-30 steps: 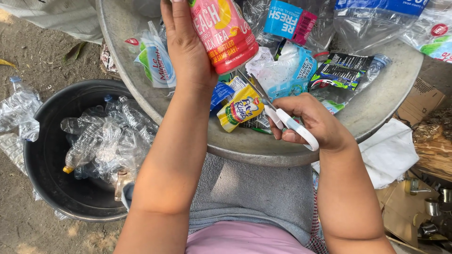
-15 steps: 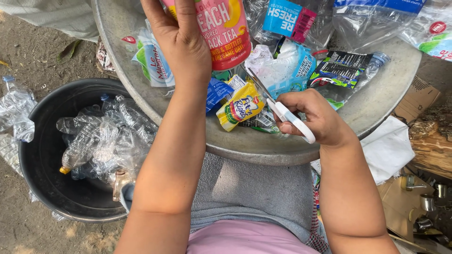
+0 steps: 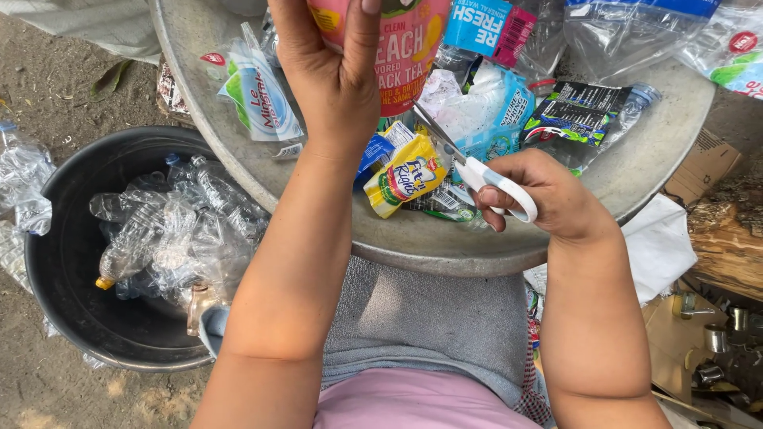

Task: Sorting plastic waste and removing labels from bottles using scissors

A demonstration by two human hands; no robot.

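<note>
though frame crops bottle (image 3: 401, 44) top, left hand (image 3: 334, 75) grips it.

Both forearms are bare from elbow to wrist, with no sleeves, watch, bracelet or gloves. The left grip (image 3: 338, 75) has short, rounded nails without polish, and no rings show on its fingers. The right grip (image 3: 548, 199) is likewise bare, its nails short and plain. Below and between the two grips, a pink top (image 3: 413, 401) covers the torso, and just beyond it a grey, towel-like cloth (image 3: 429, 318) lies over the lap.
</note>
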